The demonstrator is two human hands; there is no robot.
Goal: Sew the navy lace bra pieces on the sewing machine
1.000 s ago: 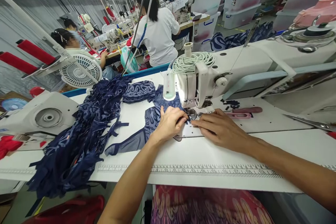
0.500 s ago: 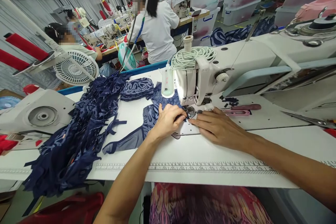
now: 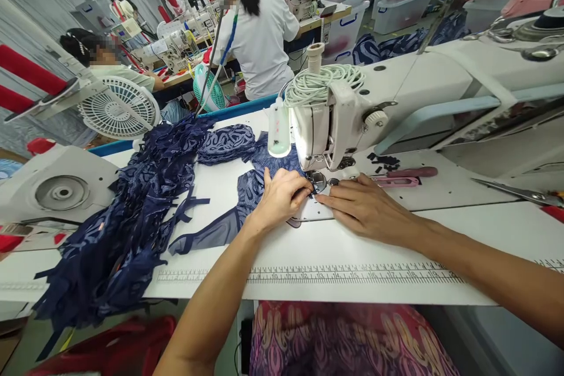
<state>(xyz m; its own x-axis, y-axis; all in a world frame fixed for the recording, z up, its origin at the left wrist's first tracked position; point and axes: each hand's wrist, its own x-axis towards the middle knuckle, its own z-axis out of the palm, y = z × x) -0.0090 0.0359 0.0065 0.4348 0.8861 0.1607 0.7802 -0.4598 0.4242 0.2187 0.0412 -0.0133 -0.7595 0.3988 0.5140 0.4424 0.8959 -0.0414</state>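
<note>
White tabletop (image 3: 326,247), navy garment (image 3: 249,189) partly hidden by left fingers (image 3: 300,183).

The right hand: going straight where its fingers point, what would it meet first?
Probably the small dark bit of fabric by the left hand, then that hand itself; depth is unclear.

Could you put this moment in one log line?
left hand: fingertips at navy garment | right hand: palm down, fingers extended | sewing machine: just beyond both hands | scissors: far right
</note>
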